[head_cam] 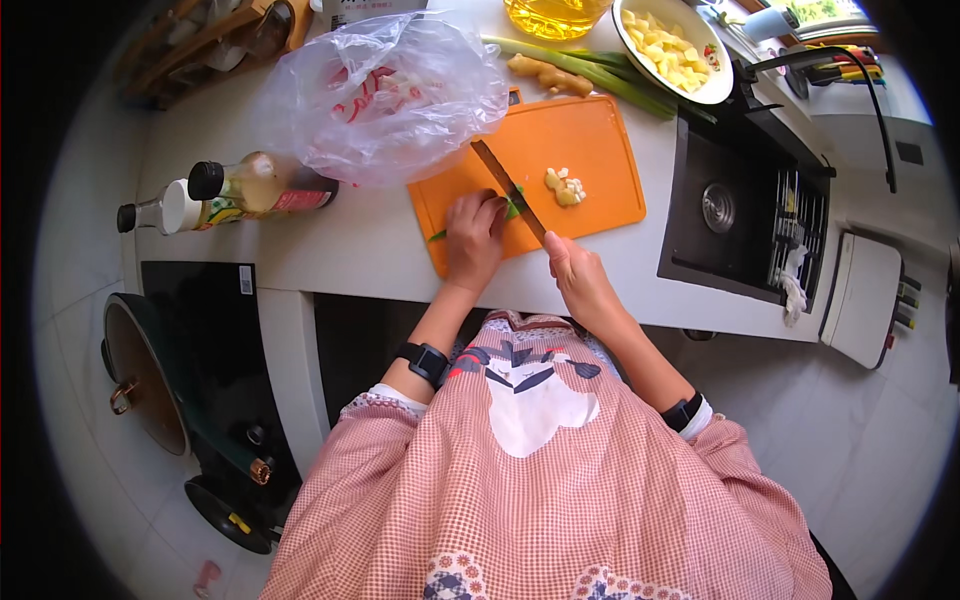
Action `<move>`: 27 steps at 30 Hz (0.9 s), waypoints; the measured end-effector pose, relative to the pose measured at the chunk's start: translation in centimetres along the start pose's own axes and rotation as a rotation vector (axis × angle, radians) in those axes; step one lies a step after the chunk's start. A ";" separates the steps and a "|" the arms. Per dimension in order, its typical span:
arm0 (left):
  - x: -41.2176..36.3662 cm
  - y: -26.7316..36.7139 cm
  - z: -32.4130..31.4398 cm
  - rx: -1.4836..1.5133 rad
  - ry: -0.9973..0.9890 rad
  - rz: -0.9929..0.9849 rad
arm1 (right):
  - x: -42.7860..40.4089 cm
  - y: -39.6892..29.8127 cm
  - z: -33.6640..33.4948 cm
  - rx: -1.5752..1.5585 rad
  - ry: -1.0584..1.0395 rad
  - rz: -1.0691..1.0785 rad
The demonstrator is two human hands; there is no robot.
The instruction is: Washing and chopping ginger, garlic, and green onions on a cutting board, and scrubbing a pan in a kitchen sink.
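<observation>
An orange cutting board (pixel 607 142) lies on the white counter. My right hand (pixel 574 270) grips the handle end of a kitchen knife (pixel 510 184), its blade slanting over the board. My left hand (pixel 477 234) presses down a green vegetable piece (pixel 513 204), likely green onion, beside the blade; a thin green end sticks out left of the hand. Right of the blade sit chopped white pieces and yellowish slices (pixel 564 187), perhaps garlic and ginger. Behind the board lie a ginger root (pixel 550 76) and long green onion stalks (pixel 600 75).
A clear plastic bag (pixel 405 97) overlaps the board's back left. Bottles (pixel 262 184) stand left. An enamel bowl of cut potatoes (pixel 671 52) and a jug of yellow oil (pixel 555 19) are behind. The black sink (pixel 694 217) is right; a lidded pan (pixel 146 367) rests on the cooktop at left.
</observation>
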State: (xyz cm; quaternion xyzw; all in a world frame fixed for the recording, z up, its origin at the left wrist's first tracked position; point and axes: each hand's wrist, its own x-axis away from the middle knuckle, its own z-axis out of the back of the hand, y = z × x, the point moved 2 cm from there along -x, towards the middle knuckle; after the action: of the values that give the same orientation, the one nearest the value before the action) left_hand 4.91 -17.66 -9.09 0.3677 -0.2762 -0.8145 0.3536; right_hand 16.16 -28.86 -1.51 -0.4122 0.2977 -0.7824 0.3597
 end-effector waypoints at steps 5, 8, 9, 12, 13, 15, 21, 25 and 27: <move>-0.2 -0.1 0.1 0.009 -0.014 -0.032 | 1.5 -0.5 1.2 0.063 -0.067 -0.091; -0.3 -0.1 0.2 0.015 -0.030 -0.035 | 1.3 -0.6 1.1 0.114 -0.078 -0.086; -0.2 -0.1 0.3 -0.004 -0.040 -0.029 | 1.1 -0.8 0.9 0.138 -0.081 -0.074; -0.2 0.2 0.3 -0.009 -0.055 -0.024 | -0.8 0.0 -0.9 0.110 0.023 0.037; -0.2 0.2 0.2 -0.002 -0.058 -0.015 | -1.4 0.0 -1.2 0.109 0.026 0.038; -0.2 0.0 -0.1 0.003 -0.053 -0.018 | -2.1 -0.3 -1.5 0.046 0.074 0.057; 0.1 0.0 -0.1 0.036 -0.007 0.005 | -0.6 0.2 -0.7 0.002 0.007 -0.009; 0.0 -0.2 0.1 0.027 -0.027 0.003 | 0.6 -0.7 0.1 0.018 -0.058 -0.064; -0.1 -0.3 -0.1 0.025 -0.031 -0.002 | 1.1 -0.7 0.7 0.066 -0.094 -0.117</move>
State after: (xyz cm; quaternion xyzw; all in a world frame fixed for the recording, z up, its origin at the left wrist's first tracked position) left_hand 4.88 -17.46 -9.30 0.3596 -0.2912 -0.8171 0.3438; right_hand 16.12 -29.44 -0.14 -0.4529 0.2299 -0.7912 0.3406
